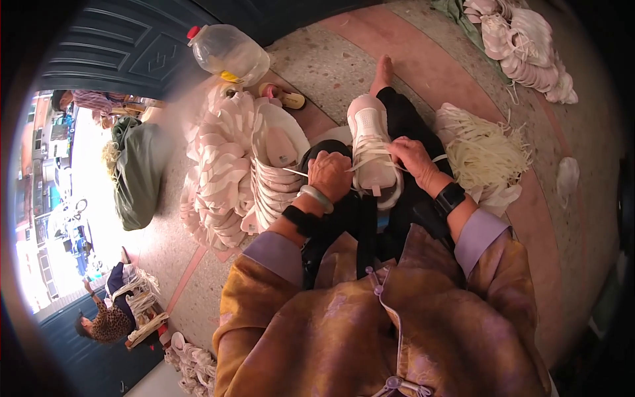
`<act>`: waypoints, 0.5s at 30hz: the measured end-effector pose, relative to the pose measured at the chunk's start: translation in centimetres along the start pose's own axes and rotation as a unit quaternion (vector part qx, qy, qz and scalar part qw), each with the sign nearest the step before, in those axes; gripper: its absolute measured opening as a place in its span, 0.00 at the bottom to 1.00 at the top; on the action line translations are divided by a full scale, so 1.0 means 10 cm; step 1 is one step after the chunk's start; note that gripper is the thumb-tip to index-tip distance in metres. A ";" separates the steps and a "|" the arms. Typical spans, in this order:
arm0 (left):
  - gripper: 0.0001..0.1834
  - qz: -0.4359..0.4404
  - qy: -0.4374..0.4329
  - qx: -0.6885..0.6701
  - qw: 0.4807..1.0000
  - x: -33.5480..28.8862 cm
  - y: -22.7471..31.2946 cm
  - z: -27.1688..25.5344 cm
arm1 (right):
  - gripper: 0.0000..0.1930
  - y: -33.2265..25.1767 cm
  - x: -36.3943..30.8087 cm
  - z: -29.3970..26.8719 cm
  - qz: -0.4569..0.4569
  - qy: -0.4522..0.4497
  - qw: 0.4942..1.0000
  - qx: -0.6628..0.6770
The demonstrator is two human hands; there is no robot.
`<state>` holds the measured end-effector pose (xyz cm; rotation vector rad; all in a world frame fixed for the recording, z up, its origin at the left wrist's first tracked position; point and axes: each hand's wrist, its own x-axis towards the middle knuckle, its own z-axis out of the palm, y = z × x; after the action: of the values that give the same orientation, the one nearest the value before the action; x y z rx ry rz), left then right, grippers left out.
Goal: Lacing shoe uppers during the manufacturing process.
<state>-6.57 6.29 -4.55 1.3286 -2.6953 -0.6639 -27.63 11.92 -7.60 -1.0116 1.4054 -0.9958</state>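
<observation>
While seated on the speckled floor (344, 63), lacing a pale pink shoe upper (372, 149) resting along the outstretched leg (403, 116). Heaped to the left of that upper, a large pile of finished uppers (228, 169); further left of it, a dark green sack (135, 172). To the right of the upper, a loose bundle of white laces (486, 152); beyond its far end, a clear plastic jug (228, 53) with a red cap. Left hand (329, 175) curled closed at the upper's left edge, pinching a thin lace end (296, 172) drawn out sideways. Right hand (413, 157) bent over the eyelet rows, fingertips gripping a lace strand there. Best done, by the look of it, keeping the upper pinned flat, pulling each crossing evenly snug, and feeding the stiff tip straight through the next eyelet without twisting.
</observation>
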 end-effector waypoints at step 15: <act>0.06 0.106 0.005 -0.112 0.988 -0.19 0.06 -0.37 | 0.14 0.11 0.00 0.09 -0.065 0.045 0.995 -0.068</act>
<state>-4.95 6.75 -0.72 0.9733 -2.6101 -0.8994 -26.76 12.21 -8.66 -1.1835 1.5131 -1.0614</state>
